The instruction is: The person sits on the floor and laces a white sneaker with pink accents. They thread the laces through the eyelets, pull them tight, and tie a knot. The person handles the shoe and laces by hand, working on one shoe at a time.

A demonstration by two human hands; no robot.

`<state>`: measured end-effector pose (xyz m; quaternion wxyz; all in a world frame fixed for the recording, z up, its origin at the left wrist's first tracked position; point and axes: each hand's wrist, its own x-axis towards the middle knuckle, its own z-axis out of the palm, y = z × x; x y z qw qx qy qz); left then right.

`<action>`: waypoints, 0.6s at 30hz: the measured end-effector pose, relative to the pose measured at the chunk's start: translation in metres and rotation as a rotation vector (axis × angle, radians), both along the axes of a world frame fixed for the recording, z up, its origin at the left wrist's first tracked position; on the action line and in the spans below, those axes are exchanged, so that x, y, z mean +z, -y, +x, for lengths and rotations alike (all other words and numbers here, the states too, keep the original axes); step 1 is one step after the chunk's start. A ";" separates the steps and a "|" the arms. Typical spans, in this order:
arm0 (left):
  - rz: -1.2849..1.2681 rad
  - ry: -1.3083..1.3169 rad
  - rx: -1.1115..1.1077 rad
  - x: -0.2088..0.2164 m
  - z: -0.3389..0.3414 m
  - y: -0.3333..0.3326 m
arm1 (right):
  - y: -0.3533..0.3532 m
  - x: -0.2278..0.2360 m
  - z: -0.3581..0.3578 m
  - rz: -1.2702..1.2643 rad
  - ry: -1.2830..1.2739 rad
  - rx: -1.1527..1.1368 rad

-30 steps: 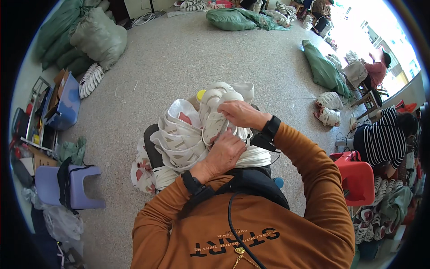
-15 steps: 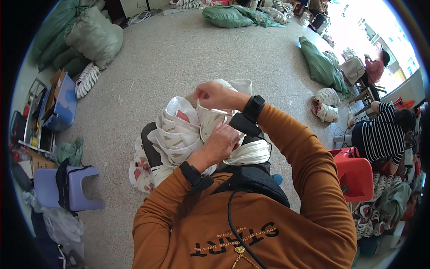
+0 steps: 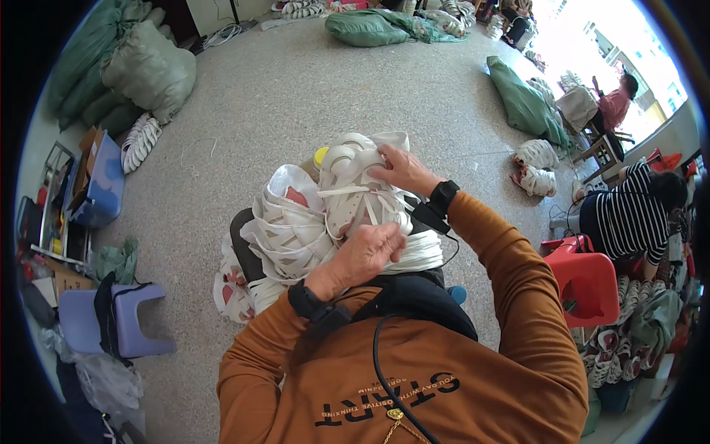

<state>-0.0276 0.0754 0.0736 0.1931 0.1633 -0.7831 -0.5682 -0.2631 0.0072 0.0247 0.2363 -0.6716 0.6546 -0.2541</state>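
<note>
A white shoe upper (image 3: 355, 163) with cut-out straps and white laces sits on my lap. My right hand (image 3: 407, 172) holds its right side, fingers bent over the edge. Just below the upper's near end, my left hand (image 3: 367, 253) is closed with curled fingers; whatever it pinches is too small to make out. To the left, a stack of white uppers (image 3: 288, 226) with reddish linings leans against the held one. A bundle of white laces (image 3: 420, 253) lies across my right thigh.
A purple stool (image 3: 137, 337) and a blue bin (image 3: 103, 181) stand left; a red stool (image 3: 588, 288) stands right. Green sacks (image 3: 518, 96) and white uppers (image 3: 536, 166) lie on the floor. A person in stripes (image 3: 629, 214) sits at the right.
My right hand has come down from its raised position onto the upper's right side. My left hand has shifted slightly down and right, and the upper shows more fully.
</note>
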 end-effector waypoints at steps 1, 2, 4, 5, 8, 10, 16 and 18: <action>0.051 -0.005 -0.036 0.003 0.001 -0.005 | 0.000 -0.002 -0.001 0.013 -0.002 -0.023; 0.103 -0.009 -0.072 0.005 0.002 -0.009 | -0.001 -0.005 -0.001 0.026 -0.004 -0.046; 0.331 0.009 -0.176 0.013 0.010 -0.022 | 0.002 -0.006 0.002 0.044 -0.006 -0.066; 0.478 0.005 -0.290 0.021 0.015 -0.032 | 0.003 -0.006 0.003 0.053 -0.011 -0.070; 0.756 -0.051 -0.612 0.063 0.030 -0.062 | 0.007 -0.010 0.004 0.041 -0.001 -0.087; 0.782 -0.083 -0.703 0.072 0.030 -0.063 | 0.007 -0.013 0.000 0.011 0.005 -0.096; 0.565 0.122 -0.295 0.058 0.032 -0.034 | -0.017 0.003 -0.003 -0.252 0.069 -0.102; -0.042 0.117 -0.119 0.038 0.030 -0.020 | -0.039 0.028 -0.005 -0.067 0.371 0.001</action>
